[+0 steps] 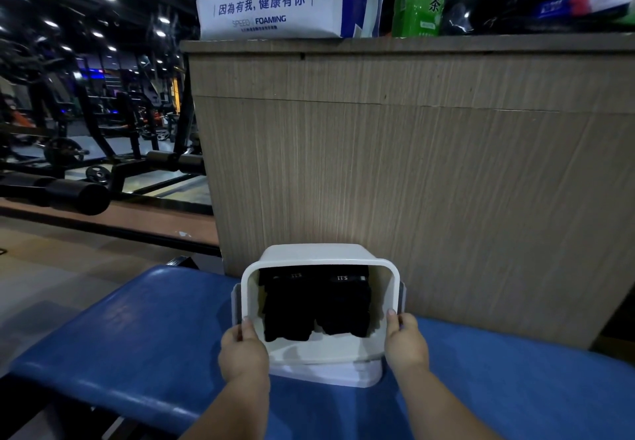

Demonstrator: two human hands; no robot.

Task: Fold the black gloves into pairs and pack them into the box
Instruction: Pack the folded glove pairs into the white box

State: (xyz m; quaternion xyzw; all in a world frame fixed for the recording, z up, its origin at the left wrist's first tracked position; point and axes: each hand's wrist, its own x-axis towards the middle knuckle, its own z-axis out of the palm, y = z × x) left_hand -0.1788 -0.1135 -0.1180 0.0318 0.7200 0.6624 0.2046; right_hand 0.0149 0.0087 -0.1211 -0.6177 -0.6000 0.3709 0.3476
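Gloves [285, 309], two bundles, between the grips inside tilted box [323, 350]; left hand [242, 350] and right hand [405, 343] clasping its rim, thumbs over. Packing seemingly done; next, probably setting level.

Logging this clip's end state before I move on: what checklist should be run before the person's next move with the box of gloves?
1. Grip: the left hand and the right hand each hold a side rim of the white box: ok.
2. Gloves packed: two black glove bundles lie side by side inside: ok.
3. Box level: its opening tips toward the camera on the blue bench: not ok.
4. Stray gloves: none in view, but the bench runs out of frame: cannot tell.
5. Lid: a white piece lies under the box's near edge; whether it is the lid: cannot tell.
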